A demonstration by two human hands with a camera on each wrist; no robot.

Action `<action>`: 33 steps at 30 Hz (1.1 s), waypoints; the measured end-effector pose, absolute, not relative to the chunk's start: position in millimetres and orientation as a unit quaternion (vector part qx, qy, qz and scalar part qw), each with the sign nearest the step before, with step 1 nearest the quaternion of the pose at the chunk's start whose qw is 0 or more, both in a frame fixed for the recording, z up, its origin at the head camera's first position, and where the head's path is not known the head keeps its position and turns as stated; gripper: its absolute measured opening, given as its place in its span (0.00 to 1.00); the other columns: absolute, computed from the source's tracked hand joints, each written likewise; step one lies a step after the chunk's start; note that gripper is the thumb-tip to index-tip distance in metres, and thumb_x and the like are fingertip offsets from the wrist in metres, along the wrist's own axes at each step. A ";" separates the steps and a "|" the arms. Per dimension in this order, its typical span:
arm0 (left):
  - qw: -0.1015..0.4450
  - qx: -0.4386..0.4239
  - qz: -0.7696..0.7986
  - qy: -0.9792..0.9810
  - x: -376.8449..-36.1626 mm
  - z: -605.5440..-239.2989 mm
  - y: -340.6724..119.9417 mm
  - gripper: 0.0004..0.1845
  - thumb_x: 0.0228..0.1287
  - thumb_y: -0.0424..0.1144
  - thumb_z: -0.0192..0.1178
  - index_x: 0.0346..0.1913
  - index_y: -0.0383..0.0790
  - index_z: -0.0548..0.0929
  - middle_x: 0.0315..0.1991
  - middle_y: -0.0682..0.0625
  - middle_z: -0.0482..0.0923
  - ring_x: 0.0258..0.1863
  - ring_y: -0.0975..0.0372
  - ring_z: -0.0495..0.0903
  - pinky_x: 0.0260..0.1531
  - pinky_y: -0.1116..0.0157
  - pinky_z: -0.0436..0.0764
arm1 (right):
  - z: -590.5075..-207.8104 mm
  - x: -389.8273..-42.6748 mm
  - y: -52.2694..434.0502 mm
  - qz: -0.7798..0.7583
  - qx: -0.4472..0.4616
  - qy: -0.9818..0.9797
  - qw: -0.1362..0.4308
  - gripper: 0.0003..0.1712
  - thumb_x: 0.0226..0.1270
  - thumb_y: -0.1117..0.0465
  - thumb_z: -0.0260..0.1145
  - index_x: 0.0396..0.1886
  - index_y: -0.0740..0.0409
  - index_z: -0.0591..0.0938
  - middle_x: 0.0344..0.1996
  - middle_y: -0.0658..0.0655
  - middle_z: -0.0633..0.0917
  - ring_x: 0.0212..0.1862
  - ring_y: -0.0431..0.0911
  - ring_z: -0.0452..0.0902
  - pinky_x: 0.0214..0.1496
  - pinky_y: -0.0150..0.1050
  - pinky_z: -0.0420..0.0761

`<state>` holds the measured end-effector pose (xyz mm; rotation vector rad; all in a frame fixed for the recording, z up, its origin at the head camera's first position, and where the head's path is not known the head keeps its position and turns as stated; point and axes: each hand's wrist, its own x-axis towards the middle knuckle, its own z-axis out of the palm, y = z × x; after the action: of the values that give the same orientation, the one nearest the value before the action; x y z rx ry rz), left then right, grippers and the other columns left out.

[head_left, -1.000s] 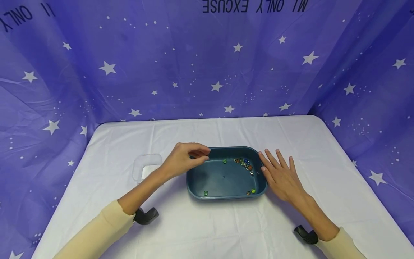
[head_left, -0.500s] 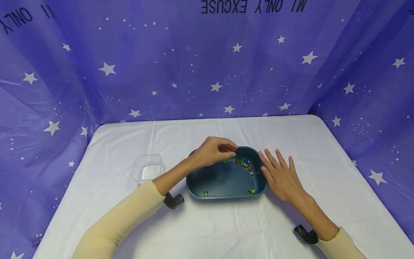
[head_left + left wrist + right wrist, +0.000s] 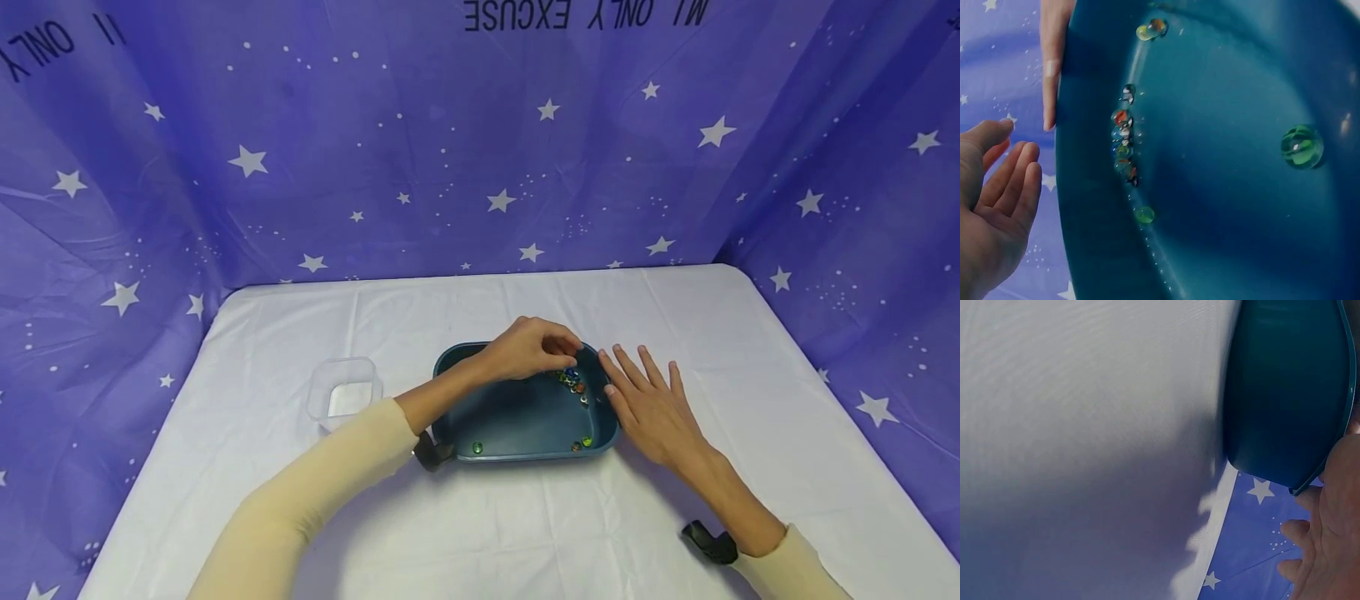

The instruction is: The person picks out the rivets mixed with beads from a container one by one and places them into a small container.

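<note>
A dark teal plastic tub (image 3: 510,421) sits on the white-covered table with several glass marbles inside. Most of these marbles (image 3: 1122,150) cluster at its far right corner. A green marble (image 3: 477,447) lies at the front left, and a yellow-green marble (image 3: 587,442) and a brown one are at the front right. Over the far right part of the tub hovers my left hand (image 3: 531,350), fingers relaxed and holding nothing, hiding part of the cluster. With fingers spread straight, my right hand (image 3: 654,412) touches the tub's right rim.
A clear square plastic container (image 3: 351,398) stands left of the tub, near my left sleeve (image 3: 330,475). Purple star-printed curtains (image 3: 480,167) enclose the back and sides of the table. Each wrist carries a black camera mount (image 3: 708,543).
My left hand has moved right from the tub's left end to above the marble cluster at the far right. My right hand and the tub have stayed put.
</note>
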<state>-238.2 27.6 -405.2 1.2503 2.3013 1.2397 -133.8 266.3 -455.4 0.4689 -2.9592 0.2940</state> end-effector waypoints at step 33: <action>0.089 0.317 0.421 0.845 -193.2 -467.5 61.2 0.10 0.60 0.31 0.71 0.44 0.34 0.89 0.37 0.48 0.88 0.35 0.68 0.85 0.37 0.78 0.77 | -456.4 -134.2 267.9 0.117 0.163 -0.977 0.075 0.30 0.83 0.48 0.44 0.79 0.49 0.60 0.76 0.60 0.61 0.76 0.63 0.47 0.67 0.74 0.45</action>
<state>-193.2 61.2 -467.5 0.9422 2.5139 1.2523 -134.2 267.9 -456.4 0.4882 -2.9305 0.3511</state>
